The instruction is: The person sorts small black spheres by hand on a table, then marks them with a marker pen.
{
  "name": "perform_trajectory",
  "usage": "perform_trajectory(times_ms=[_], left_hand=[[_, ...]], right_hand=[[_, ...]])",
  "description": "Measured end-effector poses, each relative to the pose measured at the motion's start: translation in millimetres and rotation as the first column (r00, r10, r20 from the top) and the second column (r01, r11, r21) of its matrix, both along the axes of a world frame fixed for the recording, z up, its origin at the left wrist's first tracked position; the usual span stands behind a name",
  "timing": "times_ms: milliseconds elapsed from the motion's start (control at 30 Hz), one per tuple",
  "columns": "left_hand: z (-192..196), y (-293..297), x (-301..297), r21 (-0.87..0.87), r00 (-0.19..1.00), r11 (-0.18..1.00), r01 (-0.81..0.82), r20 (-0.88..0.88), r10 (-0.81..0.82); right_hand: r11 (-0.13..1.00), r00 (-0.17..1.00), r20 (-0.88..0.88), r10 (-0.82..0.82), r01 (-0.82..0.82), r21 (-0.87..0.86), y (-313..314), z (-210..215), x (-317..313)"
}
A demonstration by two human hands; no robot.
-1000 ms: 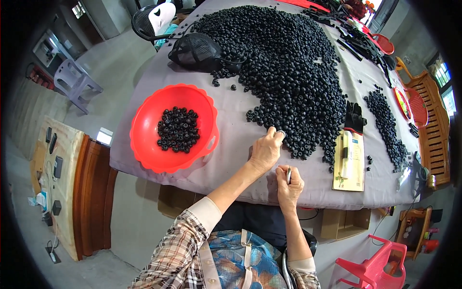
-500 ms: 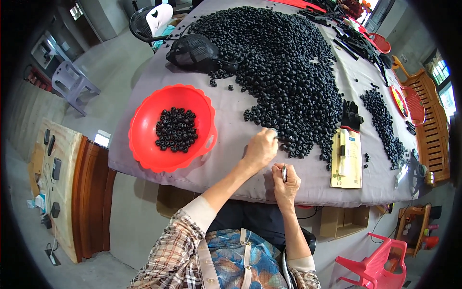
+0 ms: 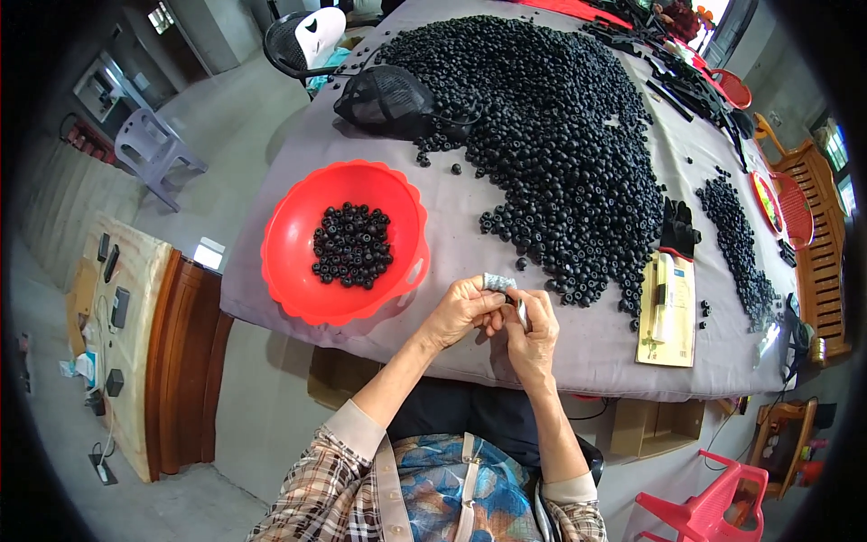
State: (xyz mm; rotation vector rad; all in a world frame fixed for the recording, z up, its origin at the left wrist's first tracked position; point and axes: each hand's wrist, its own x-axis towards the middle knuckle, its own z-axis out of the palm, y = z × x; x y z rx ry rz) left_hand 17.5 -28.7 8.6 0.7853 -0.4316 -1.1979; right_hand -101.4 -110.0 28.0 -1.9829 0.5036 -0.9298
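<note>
Just in front of my body, over the near table edge, both hands meet. My left hand (image 3: 459,312) is closed, its wrapped finger (image 3: 498,283) in grey covering, pinching a small black ring-like part mostly hidden by the fingers. Closed around a small shiny metal tool (image 3: 523,315), my right hand (image 3: 535,341) brings it against that part; the tool's exact kind is hidden. Beyond the hands spreads a big heap of small black round parts (image 3: 578,181). To the left, a red plastic basin (image 3: 293,226) holds a cluster of the same parts.
A grey cloth covers the table (image 3: 271,307). Black mesh (image 3: 384,98) lies at the heap's left. A yellow card pack (image 3: 668,343) and a dark glove (image 3: 679,226) lie right, near a smaller pile (image 3: 736,244). A pink chair (image 3: 704,497) stands lower right.
My left hand has drawn back from the heap's near edge to my right hand, now with a small black part. The whole view has shifted slightly rightward.
</note>
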Motion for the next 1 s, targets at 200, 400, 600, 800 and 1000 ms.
perform_trajectory(times_ms=[200, 400, 600, 800, 1000], left_hand=[[-7, 8, 8, 0.017, 0.994, 0.995, 0.101, 0.038, -0.102], [-2, 5, 5, -0.003, 0.992, 0.992, 0.126, 0.013, -0.126], [-5, 8, 2, -0.026, 0.994, 0.994, 0.103, -0.041, -0.104], [-4, 11, 0, -0.059, 0.991, 0.994, 0.089, -0.090, -0.095], [-4, 15, 2, -0.061, 0.992, 0.994, 0.093, -0.085, -0.098]], right_hand=[[0.990, 0.988, -0.079, 0.132, -0.135, -0.032, -6, 12, -3], [0.987, 0.995, -0.049, 0.090, -0.096, -0.132, -7, 8, -8], [0.987, 0.999, -0.009, 0.048, -0.049, -0.151, 1, 1, -4], [0.991, 0.998, 0.039, 0.051, -0.046, -0.122, 3, 2, -3], [0.990, 0.998, 0.045, 0.050, -0.044, -0.132, 6, 2, -5]])
